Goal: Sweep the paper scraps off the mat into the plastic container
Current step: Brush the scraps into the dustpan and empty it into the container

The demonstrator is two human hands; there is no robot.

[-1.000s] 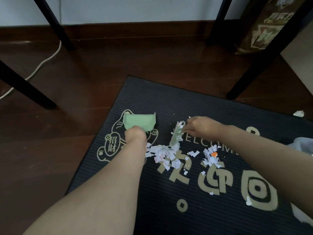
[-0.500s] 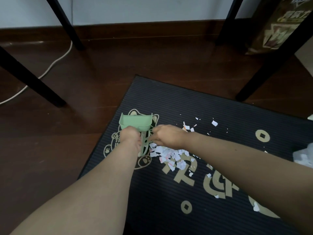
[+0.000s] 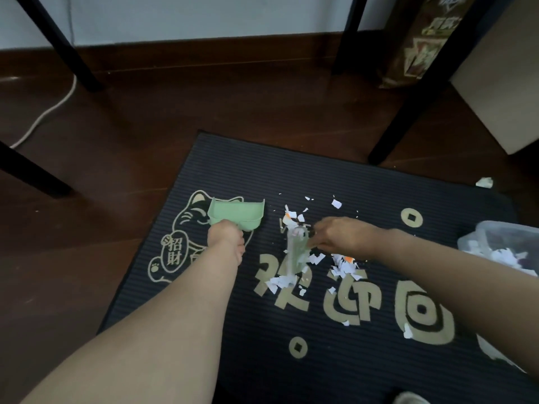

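Floor, dark wood: a white cable lay far left and black furniture legs stood around.

Mat, dark, ribbed, printed with a cat and gold characters, lay on the floor.

Left hand: closed around the handle of a green dustpan, which sat on the cat print with its open mouth facing away, apart from the litter.

Brush, small, pale green, motion-blurred, stood right of the dustpan among the litter.

Right hand: gripped the far end of the brush; the exact finger placement was lost in blur.

Paper scraps: scattered on the mat in loose clusters beside and under the brush, with stragglers farther off and near the right forearm. One stray scrap lay off the mat, far right.

Plastic container, clear, at the right edge, already held some scraps.

Hazards, as judged:
- The gap between dustpan and litter meant a quick stroke could scatter pieces past the pan.
- The mat's ribs could trap small bits.
- The container stood well apart from the pan, so a loaded pan could shed light paper on the way across.
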